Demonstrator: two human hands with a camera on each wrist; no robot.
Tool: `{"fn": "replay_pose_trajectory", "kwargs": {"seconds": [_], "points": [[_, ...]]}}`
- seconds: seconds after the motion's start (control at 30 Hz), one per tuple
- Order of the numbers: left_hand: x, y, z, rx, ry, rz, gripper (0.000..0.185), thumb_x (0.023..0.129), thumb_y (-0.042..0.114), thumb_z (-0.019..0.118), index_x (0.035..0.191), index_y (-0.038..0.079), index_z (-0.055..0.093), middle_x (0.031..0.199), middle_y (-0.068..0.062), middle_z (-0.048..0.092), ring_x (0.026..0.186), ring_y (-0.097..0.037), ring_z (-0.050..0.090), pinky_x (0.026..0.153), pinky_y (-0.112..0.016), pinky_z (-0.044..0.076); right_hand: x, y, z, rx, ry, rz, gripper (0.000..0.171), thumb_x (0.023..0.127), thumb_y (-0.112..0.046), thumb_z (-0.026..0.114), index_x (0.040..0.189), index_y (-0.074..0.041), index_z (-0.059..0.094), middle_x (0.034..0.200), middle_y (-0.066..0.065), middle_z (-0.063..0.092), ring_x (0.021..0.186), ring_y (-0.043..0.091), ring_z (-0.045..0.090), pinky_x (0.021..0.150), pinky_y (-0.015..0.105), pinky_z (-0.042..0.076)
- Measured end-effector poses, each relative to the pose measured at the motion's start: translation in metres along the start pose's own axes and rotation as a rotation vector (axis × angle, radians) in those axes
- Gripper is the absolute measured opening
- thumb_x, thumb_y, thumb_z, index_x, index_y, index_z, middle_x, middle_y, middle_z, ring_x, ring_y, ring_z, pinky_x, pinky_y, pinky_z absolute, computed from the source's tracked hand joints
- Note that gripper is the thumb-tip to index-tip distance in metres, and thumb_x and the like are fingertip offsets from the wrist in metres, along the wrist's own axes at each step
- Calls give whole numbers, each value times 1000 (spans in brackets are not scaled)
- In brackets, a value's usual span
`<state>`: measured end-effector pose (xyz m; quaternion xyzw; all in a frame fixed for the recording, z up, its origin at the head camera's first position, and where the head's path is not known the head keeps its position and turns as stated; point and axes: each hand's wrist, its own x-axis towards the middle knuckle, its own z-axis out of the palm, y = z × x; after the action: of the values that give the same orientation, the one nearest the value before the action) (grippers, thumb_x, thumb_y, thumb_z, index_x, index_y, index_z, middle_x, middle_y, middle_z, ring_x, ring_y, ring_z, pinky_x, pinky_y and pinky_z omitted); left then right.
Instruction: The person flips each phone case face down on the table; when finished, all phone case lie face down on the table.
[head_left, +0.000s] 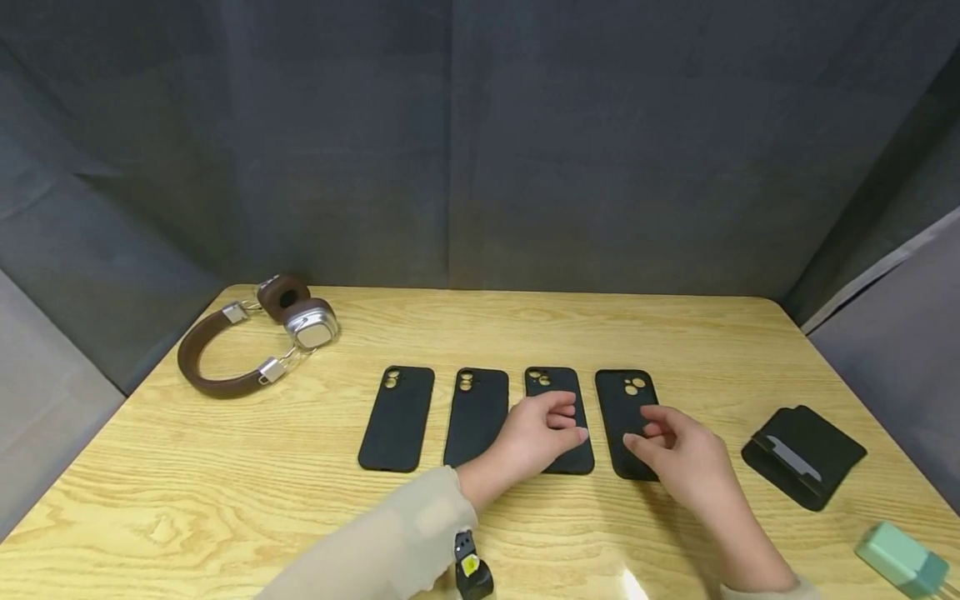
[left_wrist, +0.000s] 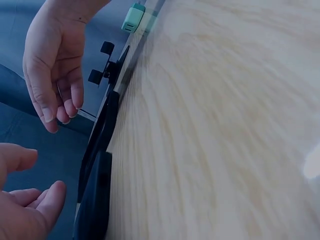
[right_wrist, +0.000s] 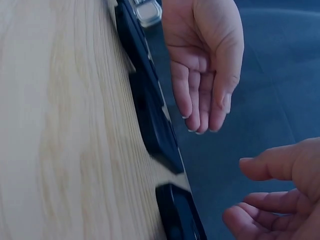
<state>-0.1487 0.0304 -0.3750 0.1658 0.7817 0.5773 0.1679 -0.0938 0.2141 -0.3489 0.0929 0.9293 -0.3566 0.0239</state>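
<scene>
Black phone cases lie in a row on the wooden table. My left hand (head_left: 531,432) hovers over the third phone case (head_left: 579,458) from the left, fingers loosely bent and holding nothing. Over the rightmost phone case (head_left: 615,412), whose raised rim shows, is my right hand (head_left: 693,467), its thumb and fingers apart. In both wrist views the hands are above the cases with space below them. To the left lie two more cases, the leftmost phone case (head_left: 397,421) and the second phone case (head_left: 477,412), the latter partly hidden by my left hand and forearm.
Brown and silver headphones (head_left: 213,387) lie at the table's back left. A black card holder (head_left: 832,454) with a grey card-like insert is on the right. Nearer the right front edge sits a mint-green charger (head_left: 896,554). A dark curtain (head_left: 450,150) hangs behind the table.
</scene>
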Motion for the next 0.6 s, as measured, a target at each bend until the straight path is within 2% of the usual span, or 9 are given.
{"fn": "replay_pose_trajectory", "kwargs": {"seconds": [0.13, 0.27, 0.43, 0.6], "points": [[7, 0, 9, -78, -8, -15, 50, 86, 12, 65, 131, 0, 49, 124, -15, 56, 105, -20, 60, 83, -27, 51, 1, 14, -8, 5, 4, 26, 59, 89, -31, 60, 133, 5, 43, 117, 25, 53, 102, 33, 52, 75, 39, 47], [12, 2, 18, -108, -19, -41, 52, 85, 12, 66, 132, 0, 48, 126, -15, 54, 107, -20, 59, 83, -28, 51, 3, 27, -15, -27, 9, 48, 59, 89, -31, 60, 132, 6, 43, 119, 26, 53, 105, 37, 51, 77, 44, 46], [15, 7, 28, -92, -20, -72, 54, 85, 14, 67, 133, 1, 47, 128, -13, 54, 111, -21, 58, 85, -29, 50, 6, 40, -19, -52, -21, 54, 61, 90, -33, 59, 133, 6, 42, 118, 26, 53, 106, 39, 52, 76, 44, 46], [17, 11, 33, -48, -29, -101, 59, 85, 16, 67, 137, 2, 43, 133, -13, 51, 122, -22, 50, 93, -34, 46, 10, 49, -20, -58, -57, 58, 61, 90, -32, 60, 132, 7, 41, 117, 27, 53, 104, 40, 52, 74, 43, 48]]}}
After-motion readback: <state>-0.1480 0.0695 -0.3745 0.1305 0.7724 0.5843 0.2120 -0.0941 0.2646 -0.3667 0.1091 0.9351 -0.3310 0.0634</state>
